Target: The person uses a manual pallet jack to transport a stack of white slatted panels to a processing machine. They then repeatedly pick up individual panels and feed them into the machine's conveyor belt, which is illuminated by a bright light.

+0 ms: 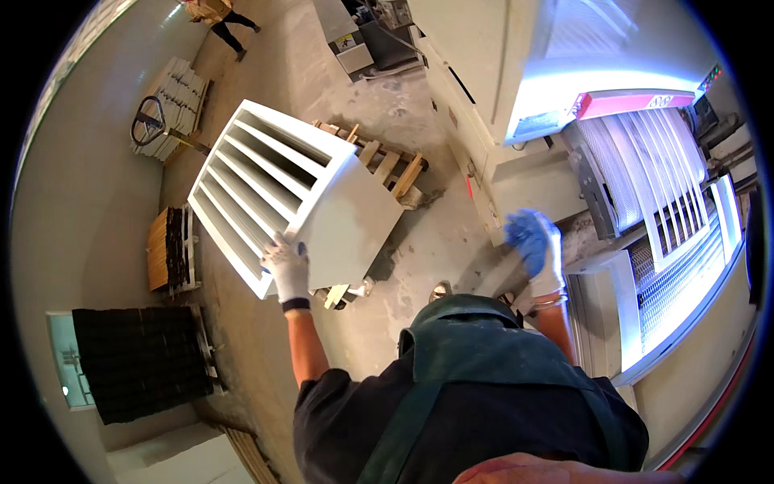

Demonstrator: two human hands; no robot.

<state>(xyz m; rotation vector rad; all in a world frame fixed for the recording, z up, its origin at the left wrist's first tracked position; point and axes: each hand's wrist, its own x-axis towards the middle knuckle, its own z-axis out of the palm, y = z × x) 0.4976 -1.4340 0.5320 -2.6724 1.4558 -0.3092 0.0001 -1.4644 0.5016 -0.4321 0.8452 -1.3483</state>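
My left hand, in a white glove with a dark cuff, rests with its fingers stretched over the near corner of a white stack of slatted panels. Long parallel slats with dark gaps show across the top of the stack. Under it is a wooden pallet. My right hand, in a blue and white glove, hangs in the air in front of the machine, slightly blurred. Its fingers look loosely apart, and I see nothing held in them. Another white slatted panel lies on the machine's mesh conveyor.
The large pale machine glows with bright light at my right. Along the left wall stand a pallet jack handle, grey stacked pieces, brown boards and a black stack. A person is on the far floor.
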